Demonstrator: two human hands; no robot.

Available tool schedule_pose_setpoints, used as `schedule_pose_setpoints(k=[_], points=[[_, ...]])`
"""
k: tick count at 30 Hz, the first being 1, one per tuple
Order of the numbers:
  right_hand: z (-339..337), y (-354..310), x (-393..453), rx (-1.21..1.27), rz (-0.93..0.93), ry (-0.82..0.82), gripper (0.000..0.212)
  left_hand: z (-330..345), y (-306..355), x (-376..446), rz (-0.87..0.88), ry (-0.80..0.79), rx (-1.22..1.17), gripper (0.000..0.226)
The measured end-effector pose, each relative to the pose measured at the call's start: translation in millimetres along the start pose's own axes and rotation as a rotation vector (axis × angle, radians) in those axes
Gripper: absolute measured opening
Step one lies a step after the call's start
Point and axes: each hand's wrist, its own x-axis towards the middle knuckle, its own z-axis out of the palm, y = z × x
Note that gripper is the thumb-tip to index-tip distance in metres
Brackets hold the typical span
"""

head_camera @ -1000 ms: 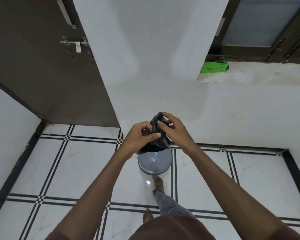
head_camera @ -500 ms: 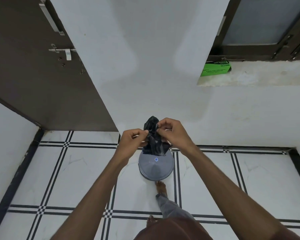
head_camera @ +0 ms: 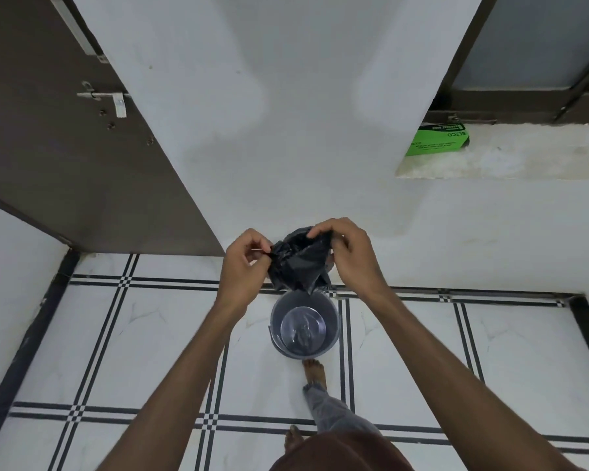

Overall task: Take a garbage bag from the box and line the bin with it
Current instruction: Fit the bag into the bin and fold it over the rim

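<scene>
Both of your hands pinch the crumpled black garbage bag (head_camera: 298, 260) directly above the open grey bin (head_camera: 304, 326): left hand (head_camera: 245, 266) fingers clamp its left edge, right hand (head_camera: 349, 256) fingers clamp its top. Green box (head_camera: 437, 140) lies on the window ledge (head_camera: 524, 154).

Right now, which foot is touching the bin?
The front foot; its toes meet the open grey bin. The other foot stays back near the body.

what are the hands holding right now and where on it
Both hands grip a crumpled black garbage bag above the open bin: the left hand pinches its left edge, the right hand its top edge.
</scene>
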Motion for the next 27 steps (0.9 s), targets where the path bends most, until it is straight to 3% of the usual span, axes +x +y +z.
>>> schedule_pose_setpoints(k=[2,6,11,17,20,27], points=[[0,-9,1,0.058,0.022,-0.033,0.052,-11,8,2,0.037,-0.020,0.097,0.041],[10,-15,-15,-0.015,0.133,-0.085,0.023,-24,13,-10,-0.010,0.049,0.139,0.044],[40,6,-38,-0.222,0.115,-0.004,0.021,-20,-10,-36,0.042,0.071,0.263,0.012],[27,26,-56,-0.283,-0.055,-0.220,0.057,-37,-45,-45,0.133,-0.019,0.482,0.024],[9,47,-56,-0.411,-0.092,-0.254,0.068,-52,-60,-42,0.070,-0.098,0.497,0.047],[-22,78,-56,-0.669,-0.219,-0.348,0.067,-56,-92,-33,-0.016,-0.271,0.606,0.056]])
